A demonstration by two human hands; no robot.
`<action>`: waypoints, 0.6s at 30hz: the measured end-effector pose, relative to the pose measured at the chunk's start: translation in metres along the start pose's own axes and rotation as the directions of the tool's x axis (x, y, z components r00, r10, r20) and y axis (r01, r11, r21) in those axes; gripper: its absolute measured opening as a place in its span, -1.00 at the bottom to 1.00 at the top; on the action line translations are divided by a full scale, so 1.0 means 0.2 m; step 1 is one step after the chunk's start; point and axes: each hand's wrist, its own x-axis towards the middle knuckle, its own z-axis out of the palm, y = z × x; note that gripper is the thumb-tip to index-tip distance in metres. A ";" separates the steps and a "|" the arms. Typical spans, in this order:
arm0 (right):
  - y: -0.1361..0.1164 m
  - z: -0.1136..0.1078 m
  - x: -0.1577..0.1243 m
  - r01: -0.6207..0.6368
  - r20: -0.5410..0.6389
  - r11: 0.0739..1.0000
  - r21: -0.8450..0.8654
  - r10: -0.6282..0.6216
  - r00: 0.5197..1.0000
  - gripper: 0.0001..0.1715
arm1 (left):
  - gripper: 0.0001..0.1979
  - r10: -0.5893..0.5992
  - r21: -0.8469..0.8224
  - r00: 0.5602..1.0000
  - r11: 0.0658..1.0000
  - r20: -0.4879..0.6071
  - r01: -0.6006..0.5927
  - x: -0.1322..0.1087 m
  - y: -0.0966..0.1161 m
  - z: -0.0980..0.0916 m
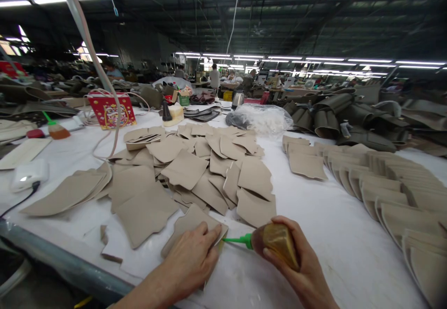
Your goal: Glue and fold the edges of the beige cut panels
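Observation:
My right hand point(296, 262) is wrapped round an amber glue bottle point(277, 243) with a green nozzle that points left at the edge of a beige cut piece point(190, 225). My left hand point(192, 257) lies flat on that piece with its fingers stretched out, pressing it onto the white table point(314, 216) near the front edge. Just beyond the hands lies a loose heap of several beige cut pieces point(195, 169).
A fanned row of beige pieces point(384, 183) runs along the right side. At the back stand a red box point(111, 109), a clear plastic bag point(261, 118), a brush bottle point(56, 129) and dark rolled pieces point(342, 118). A white device point(30, 174) with a cable sits left. People work far behind.

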 end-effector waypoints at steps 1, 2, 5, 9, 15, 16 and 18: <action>0.00 0.00 -0.01 -0.006 0.019 1.000 0.016 0.005 1.000 -0.52 | -0.53 0.002 -0.005 1.000 1.000 -0.004 -0.002 0.00 0.00 0.00; 0.00 0.01 -0.03 -0.013 0.049 0.999 0.038 0.011 0.999 -0.51 | -0.53 0.002 -0.009 1.000 1.000 -0.008 -0.002 0.00 -0.01 0.01; -0.01 0.01 -0.05 -0.047 0.097 0.996 0.075 0.040 0.994 -0.49 | -0.52 -0.005 -0.012 1.000 1.000 -0.016 0.005 0.00 -0.01 0.01; -0.01 0.01 -0.06 -0.044 0.000 0.999 -0.020 0.044 0.999 -0.49 | -0.52 -0.011 -0.021 1.000 1.000 0.000 0.011 -0.01 -0.01 -0.01; 0.01 0.02 -0.12 -0.049 0.133 0.996 0.079 0.038 0.990 -0.48 | -0.51 -0.010 -0.052 1.000 0.999 -0.004 0.010 -0.01 -0.02 -0.02; 0.01 0.02 -0.12 -0.053 0.128 0.997 0.062 0.045 0.991 -0.47 | -0.51 -0.012 -0.056 1.000 0.998 -0.004 0.011 -0.02 -0.02 -0.02; 0.03 0.01 -0.12 -0.049 0.080 0.999 -0.015 0.050 0.996 -0.47 | -0.52 -0.018 -0.061 1.000 0.998 -0.008 0.017 -0.02 -0.02 -0.02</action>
